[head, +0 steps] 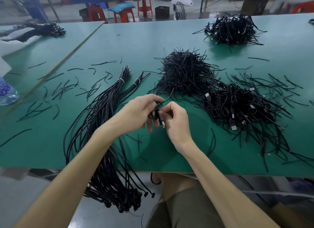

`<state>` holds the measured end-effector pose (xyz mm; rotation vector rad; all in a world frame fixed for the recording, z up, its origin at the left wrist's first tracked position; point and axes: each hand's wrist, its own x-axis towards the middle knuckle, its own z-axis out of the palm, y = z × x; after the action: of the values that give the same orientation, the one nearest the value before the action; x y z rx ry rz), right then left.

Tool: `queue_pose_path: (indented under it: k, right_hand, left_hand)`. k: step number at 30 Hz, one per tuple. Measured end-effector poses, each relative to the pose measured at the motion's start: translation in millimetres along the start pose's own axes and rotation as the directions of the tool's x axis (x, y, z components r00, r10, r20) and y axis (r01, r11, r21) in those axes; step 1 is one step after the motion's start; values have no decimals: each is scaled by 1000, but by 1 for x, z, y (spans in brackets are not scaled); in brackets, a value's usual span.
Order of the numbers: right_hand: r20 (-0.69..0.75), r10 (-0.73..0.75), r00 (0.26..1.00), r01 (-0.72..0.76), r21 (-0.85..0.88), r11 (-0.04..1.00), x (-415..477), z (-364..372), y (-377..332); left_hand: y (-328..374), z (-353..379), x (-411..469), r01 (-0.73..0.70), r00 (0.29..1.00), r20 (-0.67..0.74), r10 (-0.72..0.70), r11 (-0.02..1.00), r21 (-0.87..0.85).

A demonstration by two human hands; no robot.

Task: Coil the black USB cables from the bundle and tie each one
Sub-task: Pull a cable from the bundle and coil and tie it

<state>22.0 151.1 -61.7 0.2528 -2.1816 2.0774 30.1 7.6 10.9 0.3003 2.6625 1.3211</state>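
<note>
Over the middle of the green table [136, 40], my left hand [139, 112] grips a small coiled black USB cable [156, 111]. Its silver plug points down between both hands. My right hand [176, 120] pinches the coil from the right, and a thin black twist tie [169, 96] sticks up from it. The long bundle of uncoiled cables [105, 108] runs from two white bands at mid-table down past the front edge on my left. A heap of loose ties [183, 73] lies just beyond my hands. Coiled, tied cables [241, 107] are piled to the right.
A second pile of coiled cables [232, 29] sits at the far right. Stray ties are scattered across the table's left and right. A water bottle [7, 93] lies at the left edge. More cables [44, 30] lie on the adjoining table. Stools stand behind.
</note>
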Motion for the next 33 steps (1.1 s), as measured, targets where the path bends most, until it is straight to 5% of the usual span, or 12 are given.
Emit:
queue_pose_path:
  k: [6, 12, 16, 19, 23, 26, 33]
  right_hand:
    - [-17, 20, 1000, -20, 9, 1000, 1, 0, 2]
    - [-28, 46, 999, -46, 16, 999, 1, -1, -1]
    - [-55, 71, 996, -70, 17, 997, 3, 1, 0]
    - [-56, 84, 995, -82, 38, 996, 2, 0, 1]
    - [-25, 68, 997, -67, 31, 997, 2, 1, 0]
    - [-38, 67, 997, -64, 62, 996, 3, 1, 2]
    - [-46, 58, 997, -55, 64, 996, 4, 1, 5]
  left_hand:
    - [-8, -19, -11, -77, 976, 197, 89, 995, -71]
    - [-4, -17, -6, -26, 986, 161, 34, 998, -52]
    - [9, -9, -2, 150, 989, -50, -142, 959, 239]
    - [13, -2, -3, 124, 984, -176, -41, 861, 493]
    - [12, -1, -3, 47, 963, -236, 131, 779, 625]
    - [8, 0, 2, -23, 964, -203, 170, 818, 575]
    - [8, 11, 4, 86, 951, -307, 29, 931, 355]
